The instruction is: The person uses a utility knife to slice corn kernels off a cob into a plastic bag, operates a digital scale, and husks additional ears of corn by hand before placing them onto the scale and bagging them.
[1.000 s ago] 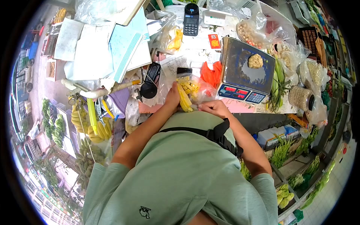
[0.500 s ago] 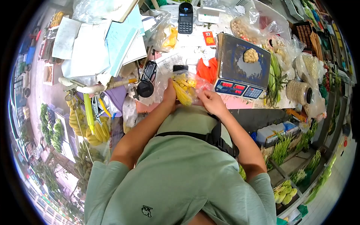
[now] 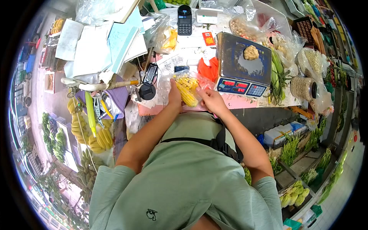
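Note:
A yellow corn cob [image 3: 186, 94] lies slanted in front of my waist, over a clear plastic bag [image 3: 165, 82] with loose corn kernels [image 3: 188, 81] in it. My left hand [image 3: 175, 95] wraps the cob's left side, thumb pointing up along it. From the right, my right hand [image 3: 211, 101] has its fingers curled, thumb and fingertips pressed to the cob's edge. Its far fingertips are partly hidden. Just beyond the bag is a dark phone [image 3: 181, 69], and a red plastic bag [image 3: 207, 69] lies beside my right hand.
A scale [image 3: 245, 61] with a pale lump [image 3: 251, 53] on it stands right of centre. Corn husks [image 3: 278, 78] and a jar [image 3: 303, 88] lie farther right. Papers [image 3: 94, 50] and a black round device [image 3: 147, 91] are left. A card terminal [image 3: 184, 21] stands at the back.
My right hand has moved from the bag's right edge in to the cob. The cob now shows more fully, turned a little upward. The whole view has shifted slightly.

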Available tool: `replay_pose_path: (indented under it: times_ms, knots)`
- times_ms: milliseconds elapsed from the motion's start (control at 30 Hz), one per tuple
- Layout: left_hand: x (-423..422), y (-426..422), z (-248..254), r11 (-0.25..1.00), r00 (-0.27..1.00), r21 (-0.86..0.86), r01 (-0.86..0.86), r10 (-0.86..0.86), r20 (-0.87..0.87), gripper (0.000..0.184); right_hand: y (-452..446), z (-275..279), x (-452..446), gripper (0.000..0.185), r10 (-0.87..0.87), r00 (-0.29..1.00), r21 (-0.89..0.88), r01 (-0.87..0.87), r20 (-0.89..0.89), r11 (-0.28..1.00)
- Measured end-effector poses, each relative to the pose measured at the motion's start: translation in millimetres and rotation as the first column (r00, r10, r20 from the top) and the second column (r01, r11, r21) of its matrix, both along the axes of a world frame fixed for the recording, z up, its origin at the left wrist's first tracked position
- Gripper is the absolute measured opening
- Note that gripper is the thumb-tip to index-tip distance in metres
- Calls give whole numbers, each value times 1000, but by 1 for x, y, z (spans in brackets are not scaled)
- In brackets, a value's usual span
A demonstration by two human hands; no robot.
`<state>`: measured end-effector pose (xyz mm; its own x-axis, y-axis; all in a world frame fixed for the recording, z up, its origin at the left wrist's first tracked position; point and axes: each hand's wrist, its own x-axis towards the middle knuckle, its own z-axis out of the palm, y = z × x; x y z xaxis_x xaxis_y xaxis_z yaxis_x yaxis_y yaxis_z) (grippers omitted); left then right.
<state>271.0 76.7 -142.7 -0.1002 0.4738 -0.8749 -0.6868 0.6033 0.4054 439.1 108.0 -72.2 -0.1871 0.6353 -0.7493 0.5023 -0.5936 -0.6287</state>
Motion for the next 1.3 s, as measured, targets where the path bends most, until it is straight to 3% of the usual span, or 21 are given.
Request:
replay_pose_path:
  times_ms: [133, 267, 333, 467, 633, 767, 833, 967, 1067, 1133, 1233, 1300]
  knots:
    - [-1, -3, 3, 998, 1000, 53, 25, -25, 14, 80, -3, 5, -7, 51, 258, 966, 165, -249, -37, 954]
    - [3, -2, 11, 995, 999, 101, 5, -10, 49, 80, -6, -1, -7, 48, 262, 965, 216, -254, -9, 943]
    - [4, -2, 14, 994, 999, 105, -17, 12, 47, 79, -9, -7, -5, 43, 235, 971, 323, -206, -53, 924]
    - [5, -1, 23, 997, 999, 72, 40, -38, -29, 77, -7, -9, -7, 50, 154, 988, 249, -150, 2, 957]
    - [8, -3, 24, 992, 998, 116, 56, -56, -5, 76, -2, -8, -12, 52, 285, 957, 252, -290, 58, 923]
    - [10, -5, 20, 989, 997, 122, 78, -77, -18, 74, -3, -28, -10, 47, 239, 968, 320, -250, 74, 914]
    - [8, -7, 15, 987, 996, 135, 84, -82, -19, 73, -1, -24, -12, 45, 150, 982, 269, -175, 112, 947]
    - [8, -10, 18, 982, 991, 142, 120, -112, -68, 70, 1, -13, -16, 46, 174, 984, 206, -178, 40, 962]
    - [11, -11, 21, 980, 990, 141, 137, -130, -59, 69, 1, -21, -18, 46, 206, 977, 277, -211, 48, 937]
    - [12, -12, 19, 979, 992, 162, 123, -117, -50, 69, 4, -22, -17, 48, 122, 979, 369, -175, 161, 913]
    - [10, -14, 18, 972, 990, 191, 138, -131, -46, 68, 7, -21, -18, 47, 101, 975, 396, -173, 196, 902]
    - [6, -15, 19, 944, 950, 181, 275, -239, -201, 67, 8, -8, -22, 45, 131, 981, 318, -170, 142, 932]
